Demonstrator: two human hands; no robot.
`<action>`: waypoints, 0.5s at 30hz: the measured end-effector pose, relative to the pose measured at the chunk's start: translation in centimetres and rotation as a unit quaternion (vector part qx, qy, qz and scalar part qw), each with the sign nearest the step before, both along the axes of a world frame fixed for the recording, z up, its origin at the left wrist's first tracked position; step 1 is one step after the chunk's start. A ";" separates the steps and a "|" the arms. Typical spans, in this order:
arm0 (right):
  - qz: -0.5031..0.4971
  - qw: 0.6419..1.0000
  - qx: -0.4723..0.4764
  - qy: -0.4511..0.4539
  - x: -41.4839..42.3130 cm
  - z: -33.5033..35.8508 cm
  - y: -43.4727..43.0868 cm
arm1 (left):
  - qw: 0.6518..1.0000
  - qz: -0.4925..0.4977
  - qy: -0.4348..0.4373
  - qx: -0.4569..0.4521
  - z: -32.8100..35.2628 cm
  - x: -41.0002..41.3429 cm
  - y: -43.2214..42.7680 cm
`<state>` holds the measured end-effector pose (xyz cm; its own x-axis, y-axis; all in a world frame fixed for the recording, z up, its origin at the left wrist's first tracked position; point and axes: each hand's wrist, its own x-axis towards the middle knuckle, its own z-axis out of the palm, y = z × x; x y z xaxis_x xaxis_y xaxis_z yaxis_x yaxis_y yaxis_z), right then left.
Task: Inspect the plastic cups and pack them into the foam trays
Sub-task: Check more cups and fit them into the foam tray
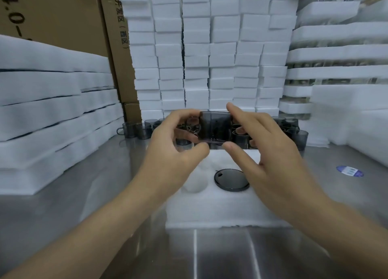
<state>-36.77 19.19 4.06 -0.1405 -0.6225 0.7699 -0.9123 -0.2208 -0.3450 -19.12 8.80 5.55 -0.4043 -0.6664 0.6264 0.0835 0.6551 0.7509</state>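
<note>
Right now I have the smoky plastic cup (214,125) held sideways in the air above the foam tray (210,211). My left hand (178,144) curls thumb and fingers round one end, and my right hand (266,144) pinches the other between forefinger and thumb. A second cup (232,179) sits in a tray pocket, and more cups (136,129) stand at the back of the worktop (84,194).

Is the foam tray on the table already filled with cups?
No, only one cup sits in the foam tray; the cavity beside it is empty.
</note>
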 end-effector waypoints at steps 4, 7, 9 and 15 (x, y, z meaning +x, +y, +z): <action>0.030 0.999 0.019 -0.023 0.1 0.1 0.1 | 0.993 0.065 -0.005 -0.103 -0.6 -0.2 0.0; 0.043 0.998 0.031 -0.020 0.2 -0.1 0.2 | 0.988 0.089 0.006 -0.124 -0.9 -0.2 -0.1; 0.041 0.998 0.039 -0.016 0.2 -0.1 0.2 | 0.982 0.101 -0.001 -0.157 -1.0 -0.2 -0.1; 0.012 1.000 0.028 -0.004 0.5 -0.1 0.3 | 0.955 0.153 -0.038 -0.250 -1.0 -0.4 0.0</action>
<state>-36.29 19.53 3.95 -0.1306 -0.6674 0.7332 -0.9038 -0.2238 -0.3647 -19.54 8.80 4.55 -0.2949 -0.3869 0.8737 -0.2125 0.9180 0.3348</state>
